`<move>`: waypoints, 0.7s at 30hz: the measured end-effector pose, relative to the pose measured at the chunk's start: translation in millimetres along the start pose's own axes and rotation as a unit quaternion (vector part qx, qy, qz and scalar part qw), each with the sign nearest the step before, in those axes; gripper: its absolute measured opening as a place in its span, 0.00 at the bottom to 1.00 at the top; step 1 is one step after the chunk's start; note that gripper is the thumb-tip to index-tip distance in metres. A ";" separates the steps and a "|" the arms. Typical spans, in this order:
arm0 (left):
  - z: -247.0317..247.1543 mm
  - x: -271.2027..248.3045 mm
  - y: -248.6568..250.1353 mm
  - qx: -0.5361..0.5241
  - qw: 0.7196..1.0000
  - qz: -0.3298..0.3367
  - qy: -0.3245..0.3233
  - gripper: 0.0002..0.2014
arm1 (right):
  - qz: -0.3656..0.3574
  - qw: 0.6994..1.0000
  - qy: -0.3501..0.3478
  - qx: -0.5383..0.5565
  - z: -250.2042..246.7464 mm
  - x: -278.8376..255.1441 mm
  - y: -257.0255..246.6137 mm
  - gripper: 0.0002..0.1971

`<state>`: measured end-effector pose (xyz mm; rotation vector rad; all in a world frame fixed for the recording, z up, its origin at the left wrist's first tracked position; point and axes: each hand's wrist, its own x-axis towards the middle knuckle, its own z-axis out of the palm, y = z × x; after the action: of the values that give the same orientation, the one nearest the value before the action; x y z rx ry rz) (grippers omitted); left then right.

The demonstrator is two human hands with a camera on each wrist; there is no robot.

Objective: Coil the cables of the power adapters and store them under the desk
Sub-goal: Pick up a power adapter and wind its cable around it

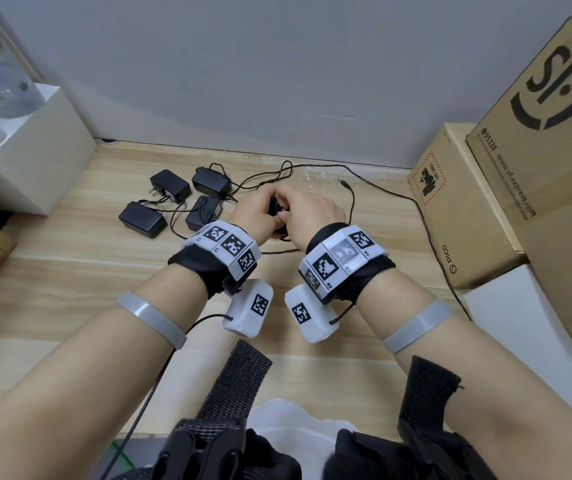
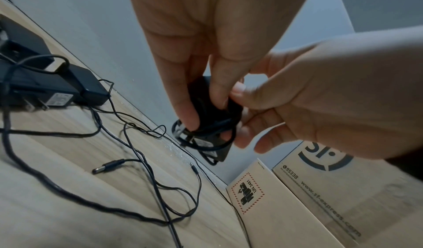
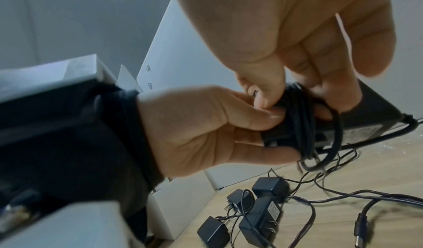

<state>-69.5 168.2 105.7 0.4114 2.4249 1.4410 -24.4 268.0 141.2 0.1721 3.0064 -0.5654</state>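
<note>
Black adapter (image 2: 207, 107) with coiled cable (image 3: 304, 125) between both gripping hands.

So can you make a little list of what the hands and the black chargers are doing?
left hand: grips the held power adapter
right hand: pinches the cable wound round that adapter
adapters on floor: four, cables loose
loose plug tip: lying on wooden floor
right side: cardboard boxes

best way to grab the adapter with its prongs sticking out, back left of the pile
Grip that adapter across its two long flat sides, coming from above. Its prongs point left and its cable leaves toward the others, so keep fingers on the plain body, clear of both ends.
</note>
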 end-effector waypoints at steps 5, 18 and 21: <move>4.3 2.7 -6.3 -0.018 0.998 -0.045 -0.039 0.10 | -0.012 0.997 0.064 -0.042 -3.6 4.6 -2.1 0.06; -2.2 -0.3 -3.7 -0.062 0.989 -0.011 -0.135 0.15 | 0.067 0.915 0.085 0.389 -9.1 32.5 22.8 0.16; -4.4 -1.1 -2.0 -0.046 0.986 -0.016 -0.158 0.16 | 0.114 0.885 0.059 0.449 -1.4 35.6 32.1 0.15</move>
<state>-70.3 163.4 106.0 0.5342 2.0974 1.3520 -55.8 301.6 127.6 0.6057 2.4967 -1.9037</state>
